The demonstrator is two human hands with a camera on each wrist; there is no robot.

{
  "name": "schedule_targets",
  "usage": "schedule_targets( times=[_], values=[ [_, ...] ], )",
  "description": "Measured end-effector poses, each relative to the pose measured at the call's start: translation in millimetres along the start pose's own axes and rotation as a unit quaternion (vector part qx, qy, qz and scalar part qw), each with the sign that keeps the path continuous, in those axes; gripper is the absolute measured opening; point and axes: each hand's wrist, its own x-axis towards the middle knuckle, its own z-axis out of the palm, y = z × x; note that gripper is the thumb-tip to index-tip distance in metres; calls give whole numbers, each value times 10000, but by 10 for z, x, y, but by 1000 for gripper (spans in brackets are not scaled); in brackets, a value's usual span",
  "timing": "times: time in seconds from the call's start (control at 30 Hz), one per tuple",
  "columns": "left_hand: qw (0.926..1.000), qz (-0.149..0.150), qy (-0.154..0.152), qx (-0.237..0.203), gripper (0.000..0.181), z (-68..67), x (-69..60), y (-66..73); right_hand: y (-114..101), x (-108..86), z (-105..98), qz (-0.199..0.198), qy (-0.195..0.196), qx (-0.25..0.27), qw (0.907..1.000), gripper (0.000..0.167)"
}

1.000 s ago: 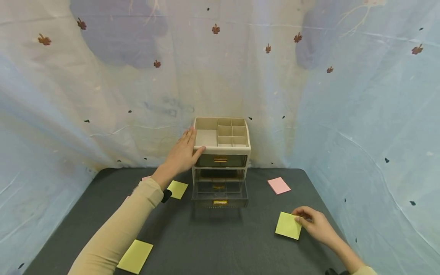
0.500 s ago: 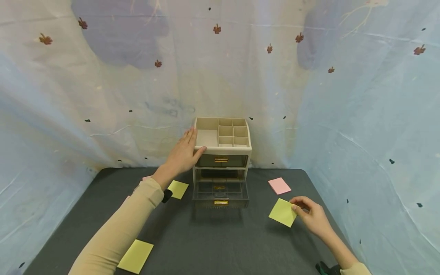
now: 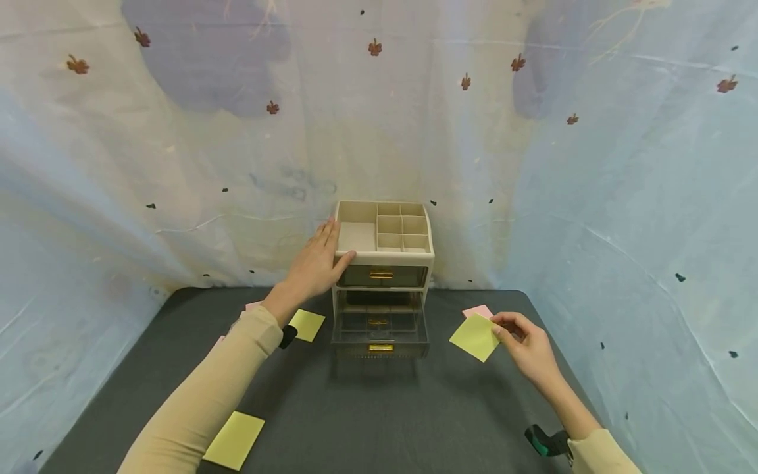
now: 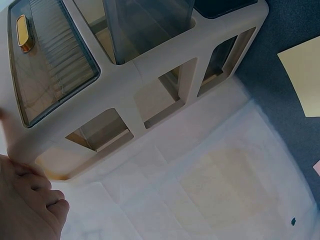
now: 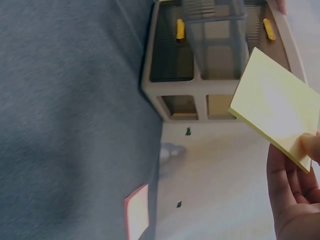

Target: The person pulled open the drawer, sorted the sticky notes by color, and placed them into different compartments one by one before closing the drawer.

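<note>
My right hand (image 3: 529, 345) pinches a yellow sticky note pad (image 3: 476, 338) by one corner, thumb on top and fingers beneath, raised above the dark table. In the right wrist view this pad (image 5: 275, 102) tilts in front of a cream desk organizer (image 3: 385, 259). The organizer's middle see-through drawer (image 3: 379, 351) is pulled out, while the drawer above it is closed. On the organizer's upper left edge rests my left hand (image 3: 314, 263), fingers extended along the side and thumb at the front rim. In the left wrist view its knuckles (image 4: 35, 205) show at the organizer's corner.
A pink sticky note pad (image 3: 477, 310) lies behind the held pad, partly covered. Yellow pads lie left of the organizer (image 3: 307, 325) and at the front left (image 3: 235, 440). Pink pads peek out behind the left sleeve (image 3: 207, 388). A patterned curtain (image 3: 379, 131) encloses the table.
My right hand has carried the yellow sticky note pad up, forward and leftward, and it now overlaps the pink pad in view. The left hand stays on the organizer.
</note>
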Motion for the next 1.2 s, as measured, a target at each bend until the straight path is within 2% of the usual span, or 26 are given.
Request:
schedule_targets(
  times=[0.4, 0.67, 1.0, 1.2],
  values=[
    [10000, -37, -31, 71, 86, -27, -4, 17, -195, 234, 145, -335, -98, 775, 9964, 18],
    [10000, -21, -70, -1, 86, -56, -6, 42, -358, 360, 288, -426, -71, 730, 9964, 15],
    [10000, -30, -67, 9, 88, -25, -3, 13, -508, 516, 531, -704, -204, 570, 9957, 16],
    [10000, -30, -24, -22, 86, -12, 1, 1, -603, 557, 680, -834, -401, 893, 9917, 14]
  ],
)
